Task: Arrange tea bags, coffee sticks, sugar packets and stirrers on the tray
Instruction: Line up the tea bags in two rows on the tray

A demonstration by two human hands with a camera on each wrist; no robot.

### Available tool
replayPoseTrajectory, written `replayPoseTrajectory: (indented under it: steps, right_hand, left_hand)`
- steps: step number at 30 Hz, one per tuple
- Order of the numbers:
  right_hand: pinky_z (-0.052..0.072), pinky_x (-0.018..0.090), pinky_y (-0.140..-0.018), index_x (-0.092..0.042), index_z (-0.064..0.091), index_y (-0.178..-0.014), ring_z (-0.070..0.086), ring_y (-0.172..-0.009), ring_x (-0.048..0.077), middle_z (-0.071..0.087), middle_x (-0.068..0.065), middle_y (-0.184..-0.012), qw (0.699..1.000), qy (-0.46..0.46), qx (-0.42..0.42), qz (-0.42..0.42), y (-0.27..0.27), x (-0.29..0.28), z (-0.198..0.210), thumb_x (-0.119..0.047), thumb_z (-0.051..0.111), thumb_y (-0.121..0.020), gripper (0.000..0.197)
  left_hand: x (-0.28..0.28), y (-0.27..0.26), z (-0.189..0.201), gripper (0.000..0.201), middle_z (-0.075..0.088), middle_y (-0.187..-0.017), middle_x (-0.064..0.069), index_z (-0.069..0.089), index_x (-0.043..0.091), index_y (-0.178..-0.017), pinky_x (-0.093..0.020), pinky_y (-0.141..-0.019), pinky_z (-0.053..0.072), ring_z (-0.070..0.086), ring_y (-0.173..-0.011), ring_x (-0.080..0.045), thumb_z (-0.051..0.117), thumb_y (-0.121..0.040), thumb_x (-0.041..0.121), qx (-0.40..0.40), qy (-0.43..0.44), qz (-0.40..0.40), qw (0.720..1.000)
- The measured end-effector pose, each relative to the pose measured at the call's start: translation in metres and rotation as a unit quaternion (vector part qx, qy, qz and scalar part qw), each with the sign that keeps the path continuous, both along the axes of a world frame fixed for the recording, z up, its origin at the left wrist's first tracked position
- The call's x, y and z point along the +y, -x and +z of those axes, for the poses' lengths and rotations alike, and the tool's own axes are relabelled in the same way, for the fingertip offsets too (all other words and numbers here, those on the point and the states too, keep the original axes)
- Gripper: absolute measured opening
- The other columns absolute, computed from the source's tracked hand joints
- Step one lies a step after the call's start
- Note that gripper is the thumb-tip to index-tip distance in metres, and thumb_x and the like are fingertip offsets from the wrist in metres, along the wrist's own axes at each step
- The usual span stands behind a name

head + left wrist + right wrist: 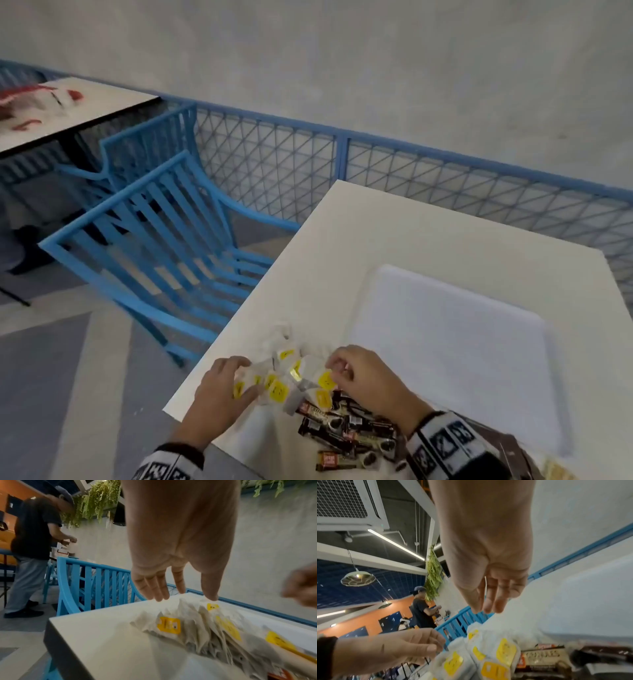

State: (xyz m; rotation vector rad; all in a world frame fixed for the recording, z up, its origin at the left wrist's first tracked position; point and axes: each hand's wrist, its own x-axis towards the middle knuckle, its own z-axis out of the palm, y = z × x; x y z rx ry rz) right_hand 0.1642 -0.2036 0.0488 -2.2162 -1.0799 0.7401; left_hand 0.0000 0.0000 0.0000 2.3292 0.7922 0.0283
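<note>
Tea bags (284, 380), the white paper sachets with yellow tags, sit in a loose overlapping heap at the near left corner of the white bench (394, 236), close to its edge. The white rectangular plastic tray (455, 346) lies just right of the heap and looks bare. Dark brown coffee sticks (346, 435) are piled nearer the body, touching the heap's near side.

Risks, as I judge them:
- The heap sits near the bench edge, so a sweeping pull from the left side could push sachets off onto the floor.
- Sachets overlap and tags may trail strings (I can't see the strings clearly), so lifting one may drag neighbours along or scatter the pile.
- Coffee sticks abut the tea bags, so a wide grab could mix the two kinds on the tray.
- Thin paper means a hard pinch could crumple or tear a bag.

Grip state:
- Left hand (219, 394): fingers nearly straight and spread, tips down on the left flank of the heap. In the left wrist view the fingertips (210, 595) touch the top sachets. It presses rather than grasps.
- Right hand (359, 373): fingers curled in over the right side of the heap, thumb and fingertips brought close together. Whether they actually pinch a sachet I cannot tell (both views are blurred there).
</note>
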Motion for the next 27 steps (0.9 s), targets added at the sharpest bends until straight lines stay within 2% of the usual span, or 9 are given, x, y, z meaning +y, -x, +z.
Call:
replayPoseTrajectory:
  steps: [3,5,9,13,17,22,23,25,27]
  right_hand:
    - [0.043,0.027,-0.086,-0.019,0.053,-0.122,0.046,-0.090,0.007,0.048,-0.004,-0.105,0.999,0.030,-0.044,-0.003,0.000,0.025,-0.013,-0.022,0.050,-0.093,0.029]
    - [0.042,0.029,-0.092,-0.019,0.046,-0.130,0.047,-0.106,0.013,0.047,0.001,-0.119,0.997,0.046,-0.058,0.010,0.001,0.037,-0.022,-0.022,0.049,-0.093,0.037]
    - [0.039,0.031,-0.101,-0.018,0.041,-0.136,0.037,-0.123,0.020,0.041,0.005,-0.130,0.992,0.087,-0.090,0.023,0.000,0.047,-0.038,-0.025,0.048,-0.094,0.043]
    - [0.041,0.033,-0.097,-0.014,0.054,-0.123,0.039,-0.118,0.022,0.044,0.006,-0.123,0.985,0.106,-0.136,0.020,0.003,0.052,-0.043,-0.026,0.046,-0.093,0.033]
    - [0.039,0.030,-0.094,-0.014,0.061,-0.110,0.044,-0.112,0.020,0.053,0.004,-0.116,0.989,0.083,-0.123,-0.006,0.001,0.050,-0.035,-0.030,0.049,-0.092,0.026]
    - [0.040,0.008,-0.067,-0.019,0.060,-0.095,0.054,-0.083,0.005,0.059,-0.008,-0.089,0.992,-0.045,0.049,-0.109,-0.004,0.028,-0.008,-0.024,0.056,-0.091,0.007]
    - [0.041,0.008,-0.067,-0.023,0.059,-0.091,0.053,-0.078,0.002,0.059,-0.010,-0.085,0.988,-0.067,0.071,-0.122,-0.005,0.023,-0.004,-0.023,0.058,-0.090,0.001]
    - [0.045,0.015,-0.070,-0.031,0.056,-0.083,0.053,-0.072,0.000,0.059,-0.012,-0.080,0.980,-0.105,0.109,-0.131,-0.006,0.015,0.000,-0.023,0.062,-0.088,0.011]
    - [0.046,0.015,-0.070,-0.033,0.058,-0.082,0.053,-0.071,0.000,0.059,-0.010,-0.080,0.973,-0.122,0.152,-0.125,-0.004,0.010,0.004,-0.021,0.064,-0.087,0.015]
  left_hand:
    - [-0.005,-0.001,-0.001,0.041,0.047,-0.108,0.005,0.046,0.030,-0.111,-0.030,-0.090,0.043,0.050,-0.104,-0.013,0.067,-0.080,0.045,0.043,0.020,-0.004,0.999]
    - [-0.012,-0.003,-0.002,0.044,0.049,-0.108,0.005,0.047,0.026,-0.116,-0.028,-0.088,0.043,0.051,-0.103,-0.013,0.064,-0.081,0.047,0.058,0.020,-0.019,0.998]
    - [-0.018,-0.011,-0.002,0.046,0.055,-0.110,0.005,0.049,0.025,-0.116,-0.028,-0.085,0.043,0.053,-0.106,-0.016,0.065,-0.080,0.048,0.062,0.008,-0.013,0.998]
    - [-0.024,-0.021,0.005,0.030,0.053,-0.090,0.009,0.051,0.025,-0.106,-0.020,-0.075,0.040,0.054,-0.095,-0.016,0.068,-0.082,0.027,0.038,0.034,-0.021,0.998]
    - [-0.022,-0.025,0.015,0.023,0.048,-0.076,0.015,0.053,0.025,-0.093,-0.006,-0.062,0.037,0.050,-0.068,-0.001,0.064,-0.081,0.008,-0.014,0.065,-0.040,0.997]
    - [-0.017,-0.025,0.027,0.029,0.061,-0.081,0.009,0.059,0.035,-0.087,-0.018,-0.062,0.046,0.056,-0.063,-0.004,0.065,-0.081,0.007,-0.072,0.120,-0.021,0.990]
    - [-0.017,-0.025,0.030,0.027,0.062,-0.082,0.009,0.060,0.034,-0.088,-0.014,-0.059,0.044,0.056,-0.062,0.000,0.066,-0.081,0.008,-0.085,0.125,-0.017,0.988]
    - [-0.016,-0.026,0.035,0.026,0.065,-0.085,0.009,0.061,0.035,-0.089,-0.009,-0.059,0.042,0.055,-0.066,0.008,0.067,-0.082,0.011,-0.109,0.138,-0.016,0.984]
    - [-0.016,-0.029,0.039,0.025,0.068,-0.088,0.011,0.062,0.037,-0.090,-0.011,-0.064,0.044,0.058,-0.073,0.006,0.069,-0.082,0.014,-0.120,0.149,-0.023,0.981]
